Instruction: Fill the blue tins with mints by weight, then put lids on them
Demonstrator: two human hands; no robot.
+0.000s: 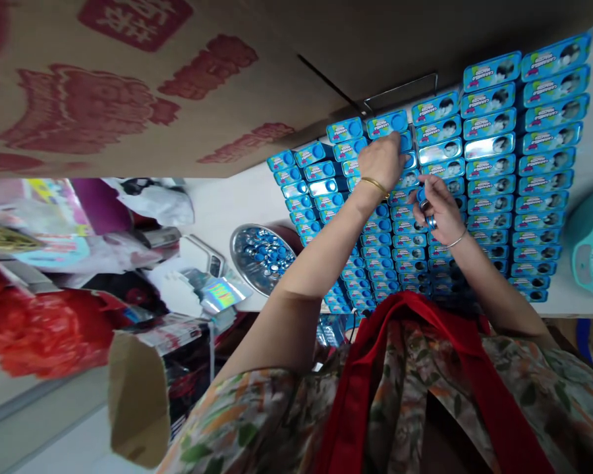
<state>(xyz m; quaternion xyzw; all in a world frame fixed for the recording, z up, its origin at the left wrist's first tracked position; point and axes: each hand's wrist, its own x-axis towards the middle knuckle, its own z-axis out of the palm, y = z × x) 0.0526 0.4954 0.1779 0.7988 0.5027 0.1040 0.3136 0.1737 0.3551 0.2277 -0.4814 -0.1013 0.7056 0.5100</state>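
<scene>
In the frame's right half, we see the right hand (439, 209) curled loosely round blue caps (431, 222), their number unclear. The left hand (381, 163) hides its fingertips over tins (494, 72); we cannot tell its grip.

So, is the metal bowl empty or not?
Not empty: blue and silver round pieces lie inside the metal bowl; how deep, I cannot tell.

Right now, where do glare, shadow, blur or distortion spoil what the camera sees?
In the head view, glare whitens a few blue tins; there too, shadow darkens the cardboard box toward the upper right, the red plastic bag looks soft, and the left floral sleeve seems stretched, probably by a wide lens.
</scene>
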